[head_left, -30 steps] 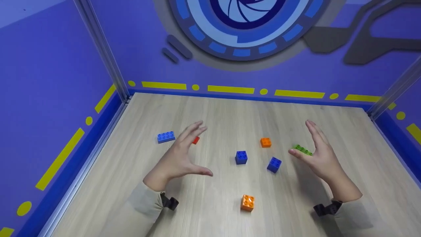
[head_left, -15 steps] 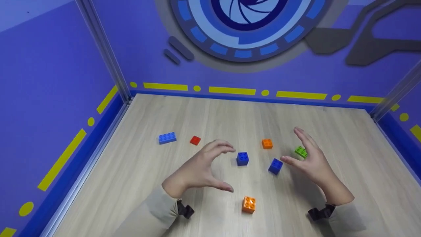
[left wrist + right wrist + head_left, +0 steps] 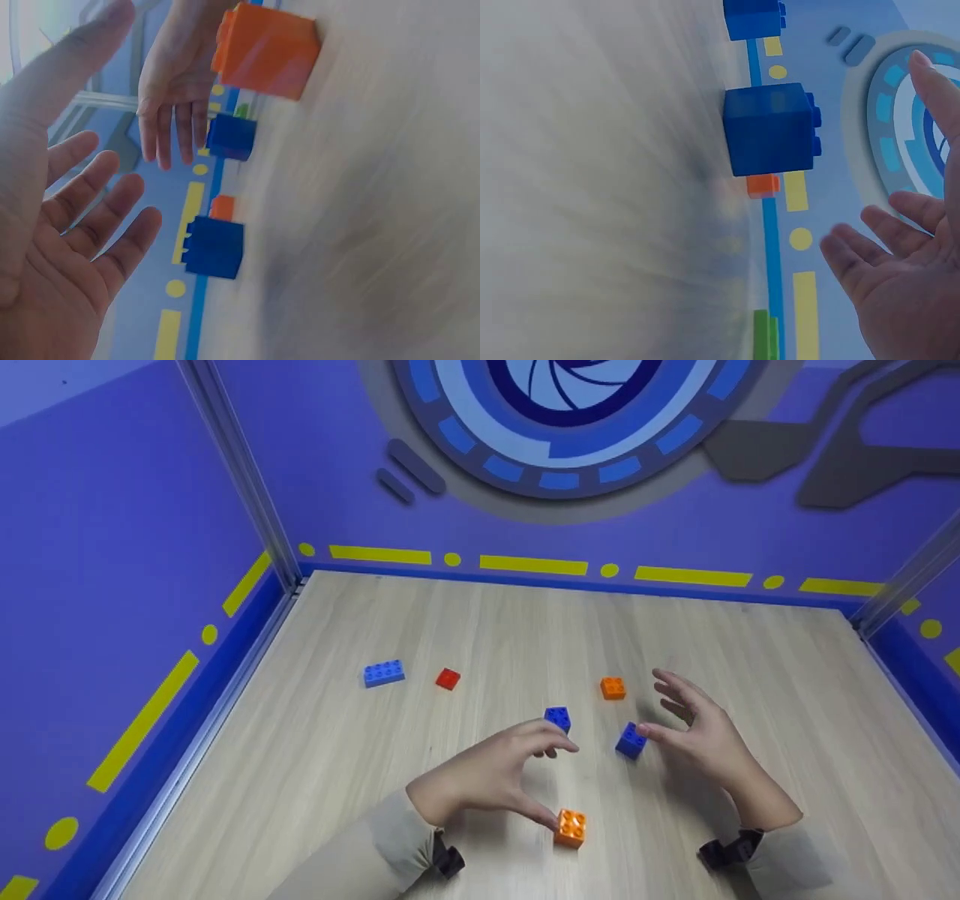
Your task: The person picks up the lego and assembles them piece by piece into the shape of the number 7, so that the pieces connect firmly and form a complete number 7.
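My left hand [image 3: 495, 776] hovers over the table with fingers spread from the thumb, holding nothing. Its thumb tip overlaps the edge of the near orange brick [image 3: 571, 829] in the head view; the left wrist view shows a gap between them. Behind its fingers, a dark blue brick [image 3: 557, 717] is partly covered. My right hand [image 3: 705, 739] is raised beside a second dark blue brick [image 3: 631, 741], its thumb overlapping that brick's corner in the head view. In the right wrist view the brick [image 3: 769, 131] stands apart from the relaxed fingers.
A lower orange brick [image 3: 613, 688] lies farther back. Toward the left sit a red brick [image 3: 448, 679] and a long light blue brick [image 3: 384, 673]. The right hand hides a green brick [image 3: 761, 334] in the head view. Purple-blue panels [image 3: 525, 536] border the table [image 3: 337, 750].
My left hand has swung right and nearer, from beside the red brick to the near orange brick. My right hand has shifted left toward a dark blue brick, covering the green one.
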Available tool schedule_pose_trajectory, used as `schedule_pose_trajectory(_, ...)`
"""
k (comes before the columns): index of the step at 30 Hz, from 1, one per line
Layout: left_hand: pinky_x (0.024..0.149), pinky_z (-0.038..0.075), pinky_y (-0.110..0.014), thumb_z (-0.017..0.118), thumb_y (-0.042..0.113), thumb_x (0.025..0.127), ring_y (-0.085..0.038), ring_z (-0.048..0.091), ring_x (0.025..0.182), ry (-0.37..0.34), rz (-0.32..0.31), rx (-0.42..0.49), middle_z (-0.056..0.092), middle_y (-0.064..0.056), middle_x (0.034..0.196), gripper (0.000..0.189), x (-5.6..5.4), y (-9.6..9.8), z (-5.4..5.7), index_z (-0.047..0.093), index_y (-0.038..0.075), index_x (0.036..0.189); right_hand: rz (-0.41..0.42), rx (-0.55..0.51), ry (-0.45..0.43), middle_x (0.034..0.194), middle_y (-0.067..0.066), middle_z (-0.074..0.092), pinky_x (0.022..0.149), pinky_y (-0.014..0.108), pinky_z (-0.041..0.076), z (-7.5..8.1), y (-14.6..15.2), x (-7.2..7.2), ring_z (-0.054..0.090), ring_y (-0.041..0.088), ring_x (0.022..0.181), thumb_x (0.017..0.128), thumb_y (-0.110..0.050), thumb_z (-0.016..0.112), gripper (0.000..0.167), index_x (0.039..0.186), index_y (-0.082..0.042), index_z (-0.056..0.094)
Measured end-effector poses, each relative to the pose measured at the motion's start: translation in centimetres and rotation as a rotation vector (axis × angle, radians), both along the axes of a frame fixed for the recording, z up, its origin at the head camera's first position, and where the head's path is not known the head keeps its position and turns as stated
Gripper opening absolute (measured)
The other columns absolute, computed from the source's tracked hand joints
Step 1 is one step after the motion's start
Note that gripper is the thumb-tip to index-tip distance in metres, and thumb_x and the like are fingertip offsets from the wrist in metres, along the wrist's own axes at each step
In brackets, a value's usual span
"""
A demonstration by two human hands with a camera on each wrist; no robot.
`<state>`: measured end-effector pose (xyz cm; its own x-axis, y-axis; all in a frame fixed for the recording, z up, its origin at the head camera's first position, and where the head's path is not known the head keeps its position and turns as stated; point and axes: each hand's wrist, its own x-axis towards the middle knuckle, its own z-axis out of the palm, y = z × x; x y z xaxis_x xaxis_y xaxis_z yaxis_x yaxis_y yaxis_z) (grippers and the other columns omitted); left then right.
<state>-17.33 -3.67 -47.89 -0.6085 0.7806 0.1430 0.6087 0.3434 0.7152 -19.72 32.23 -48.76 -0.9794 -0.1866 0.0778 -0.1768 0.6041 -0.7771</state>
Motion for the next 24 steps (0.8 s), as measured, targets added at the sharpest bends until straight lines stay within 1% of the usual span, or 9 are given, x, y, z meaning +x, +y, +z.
schedule_pose_trajectory(5, 0.116, 0.054, -0.023, 0.101, 0.043, 0.086, -0.012, 0.068, 0.132, -0.016, -0.065, -0.063, 0.066, 0.002, 0.153, 0.082, 0.0, 1.0, -1.0, 0.065, 0.015, 0.155, 0.034, 0.029, -0.032, 0.17, 0.02, 0.055, 0.125, 0.06, 0.047, -0.6, 0.0, -0.1, 0.061, 0.047, 0.151, 0.099, -0.037, 0.09, 0.086, 0.168, -0.005, 0.051)
schedule_pose_trajectory(7, 0.114, 0.054, -0.021, 0.101, 0.041, 0.086, -0.01, 0.068, 0.129, -0.016, -0.076, -0.07, 0.07, 0.001, 0.148, 0.078, 0.0, 1.2, -1.4, 0.068, 0.013, 0.151, 0.032, 0.058, -0.045, 0.164, 0.02, 0.06, 0.122, 0.061, 0.051, -0.9, 0.0, -0.2, 0.064, 0.046, 0.146, 0.098, -0.039, 0.091, 0.081, 0.163, -0.004, 0.056)
schedule_pose_trajectory(10, 0.11, 0.054, -0.017, 0.1, 0.041, 0.088, -0.006, 0.068, 0.123, -0.022, -0.07, -0.076, 0.075, 0.0, 0.141, 0.07, 0.1, 1.5, -2.2, 0.073, 0.013, 0.146, 0.023, 0.096, -0.085, 0.153, 0.019, 0.068, 0.118, 0.061, 0.057, -1.2, -0.1, -0.3, 0.069, 0.042, 0.138, 0.097, -0.04, 0.091, 0.075, 0.156, -0.004, 0.062)
schedule_pose_trajectory(12, 0.107, 0.055, -0.015, 0.098, 0.041, 0.09, -0.003, 0.068, 0.119, -0.027, -0.059, -0.077, 0.077, 0.0, 0.136, 0.064, 0.2, 1.7, -2.7, 0.075, 0.013, 0.142, 0.014, 0.115, -0.119, 0.146, 0.017, 0.072, 0.113, 0.054, 0.06, -1.5, -0.1, -0.3, 0.071, 0.037, 0.132, 0.096, -0.042, 0.092, 0.07, 0.15, -0.005, 0.066)
schedule_pose_trajectory(14, 0.104, 0.055, -0.014, 0.097, 0.04, 0.092, -0.002, 0.068, 0.115, -0.038, -0.05, -0.072, 0.079, -0.001, 0.132, 0.059, 0.3, 1.8, -3.0, 0.077, 0.012, 0.139, 0.01, 0.13, -0.151, 0.139, 0.014, 0.074, 0.108, 0.042, 0.062, -1.8, -0.3, -0.4, 0.072, 0.031, 0.126, 0.096, -0.042, 0.092, 0.065, 0.144, -0.005, 0.069)
schedule_pose_trajectory(16, 0.101, 0.055, -0.013, 0.096, 0.038, 0.093, 0.0, 0.068, 0.11, -0.047, -0.045, -0.068, 0.08, 0.0, 0.127, 0.052, 0.3, 1.9, -3.3, 0.079, 0.012, 0.134, 0.017, 0.136, -0.169, 0.135, 0.013, 0.076, 0.102, 0.03, 0.06, -2.0, -0.4, -0.5, 0.071, 0.026, 0.121, 0.097, -0.041, 0.091, 0.06, 0.14, -0.005, 0.071)
schedule_pose_trajectory(18, 0.097, 0.055, -0.012, 0.096, 0.037, 0.093, 0.001, 0.067, 0.105, -0.051, -0.046, -0.064, 0.081, 0.002, 0.121, 0.044, 0.4, 1.9, -3.4, 0.082, 0.013, 0.127, 0.017, 0.134, -0.175, 0.131, 0.012, 0.078, 0.096, 0.022, 0.058, -2.1, -0.5, -0.5, 0.071, 0.023, 0.117, 0.098, -0.039, 0.091, 0.054, 0.137, -0.005, 0.074)
schedule_pose_trajectory(20, 0.093, 0.053, -0.01, 0.095, 0.037, 0.094, 0.002, 0.066, 0.1, -0.044, -0.046, -0.06, 0.082, 0.005, 0.114, 0.037, 0.5, 1.9, -3.6, 0.085, 0.015, 0.12, 0.021, 0.13, -0.168, 0.131, 0.012, 0.078, 0.093, 0.018, 0.056, -2.2, -0.5, -0.4, 0.071, 0.022, 0.115, 0.099, -0.036, 0.09, 0.051, 0.137, -0.005, 0.075)
schedule_pose_trajectory(24, 0.087, 0.049, -0.007, 0.095, 0.039, 0.094, 0.003, 0.063, 0.092, -0.001, -0.04, -0.049, 0.08, 0.008, 0.104, 0.03, 0.6, 2.0, -3.7, 0.086, 0.017, 0.111, 0.022, 0.123, -0.148, 0.131, 0.013, 0.079, 0.091, 0.017, 0.057, -2.3, -0.4, -0.3, 0.071, 0.021, 0.114, 0.099, -0.033, 0.09, 0.048, 0.136, -0.005, 0.077)
